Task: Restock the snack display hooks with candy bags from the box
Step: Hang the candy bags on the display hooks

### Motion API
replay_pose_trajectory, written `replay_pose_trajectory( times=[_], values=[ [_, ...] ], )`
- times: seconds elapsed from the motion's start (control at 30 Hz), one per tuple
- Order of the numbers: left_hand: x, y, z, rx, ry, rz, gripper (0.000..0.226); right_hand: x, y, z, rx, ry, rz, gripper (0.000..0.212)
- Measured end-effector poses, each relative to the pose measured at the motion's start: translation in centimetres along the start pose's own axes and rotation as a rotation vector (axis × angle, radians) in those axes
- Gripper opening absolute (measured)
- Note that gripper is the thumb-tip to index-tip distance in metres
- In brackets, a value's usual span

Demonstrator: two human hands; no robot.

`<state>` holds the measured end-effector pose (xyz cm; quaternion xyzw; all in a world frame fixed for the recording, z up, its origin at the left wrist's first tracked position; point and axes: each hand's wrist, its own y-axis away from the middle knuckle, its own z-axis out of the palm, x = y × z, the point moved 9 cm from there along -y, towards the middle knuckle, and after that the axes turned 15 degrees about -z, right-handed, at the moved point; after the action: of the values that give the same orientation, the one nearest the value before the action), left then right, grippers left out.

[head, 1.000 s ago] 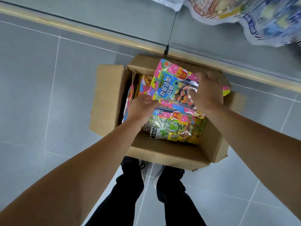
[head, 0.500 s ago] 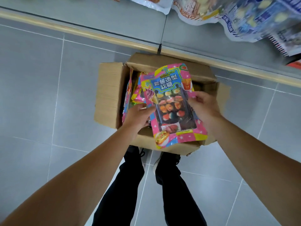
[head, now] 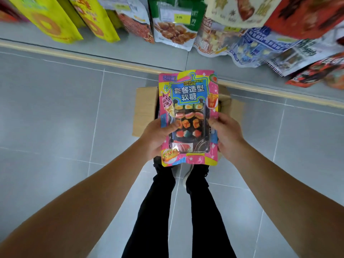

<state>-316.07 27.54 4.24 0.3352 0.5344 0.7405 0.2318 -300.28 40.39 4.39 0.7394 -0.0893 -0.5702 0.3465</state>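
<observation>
A pink, yellow and blue candy bag (head: 189,101) with a clear window showing gummy pieces is held upright in front of me. My left hand (head: 157,138) grips its lower left edge, thumb across the front. My right hand (head: 226,135) grips its lower right edge. The open cardboard box (head: 145,108) stands on the floor below, mostly hidden behind the bag; its contents cannot be seen.
Rows of hanging snack bags fill the top of the view: yellow ones (head: 46,19) at left, a white and green one (head: 175,25) in the middle, blue, white and red ones (head: 270,43) at right. Grey floor tiles surround the box. My legs (head: 178,211) stand just behind it.
Both hands lifted the candy bag out of the box and raised it upright. My view tilted up, bringing the hanging snack display into sight.
</observation>
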Motion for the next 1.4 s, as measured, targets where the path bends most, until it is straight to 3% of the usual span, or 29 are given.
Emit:
replay_pose_trajectory(
  times=[0.17, 0.37, 0.53, 0.67, 0.77, 0.9, 1.0, 1.03, 1.13, 1.17, 1.23, 1.27, 1.33, 1.4],
  values=[
    [3.0, 10.4, 1.3, -0.047, -0.062, 0.099, 0.019, -7.9, 7.3, -0.1, 0.009, -0.054, -0.081, 0.015],
    [4.7, 22.0, 5.1, -0.104, -0.090, 0.241, 0.030, -15.7, 15.9, -3.3, 0.038, -0.151, -0.164, 0.016],
    [3.9, 31.1, 10.8, -0.137, -0.137, 0.385, 0.028, -21.4, 23.3, -8.7, 0.044, -0.164, -0.289, 0.008],
    [3.4, 39.2, 16.2, -0.162, -0.187, 0.529, 0.024, -26.9, 29.8, -14.1, 0.017, -0.225, -0.431, 0.024],
    [3.4, 45.2, 20.5, -0.174, -0.238, 0.614, 0.027, -31.5, 34.2, -18.1, 0.017, -0.265, -0.537, 0.022],
    [4.7, 52.6, 25.4, -0.173, -0.261, 0.740, 0.081, -37.5, 39.3, -22.6, 0.052, -0.303, -0.670, 0.020],
    [5.9, 57.8, 29.0, -0.213, -0.304, 0.835, 0.030, -41.8, 42.5, -25.2, 0.071, -0.341, -0.772, 0.009],
    [6.5, 58.9, 29.7, -0.202, -0.310, 0.859, 0.024, -43.0, 42.9, -25.9, 0.077, -0.348, -0.802, 0.013],
    [8.5, 62.7, 32.1, -0.209, -0.358, 0.948, 0.022, -46.8, 44.8, -27.7, 0.091, -0.385, -0.875, 0.042],
    [9.4, 63.7, 32.8, -0.199, -0.370, 0.968, 0.024, -48.1, 44.8, -28.3, 0.094, -0.385, -0.888, 0.042],
    [11.3, 65.4, 34.0, -0.179, -0.390, 1.008, 0.024, -50.5, 45.4, -28.9, 0.099, -0.362, -0.926, 0.015],
    [12.6, 66.3, 35.0, -0.196, -0.398, 1.036, 0.023, -52.0, 45.5, -29.6, 0.114, -0.360, -0.963, 0.012],
    [14.7, 67.9, 36.5, -0.207, -0.390, 1.086, 0.036, -54.4, 46.2, -30.2, 0.147, -0.364, -0.996, 0.016],
    [17.0, 69.3, 37.8, -0.221, -0.368, 1.121, 0.063, -56.5, 46.3, -30.6, 0.147, -0.380, -1.019, 0.017]
  ],
)
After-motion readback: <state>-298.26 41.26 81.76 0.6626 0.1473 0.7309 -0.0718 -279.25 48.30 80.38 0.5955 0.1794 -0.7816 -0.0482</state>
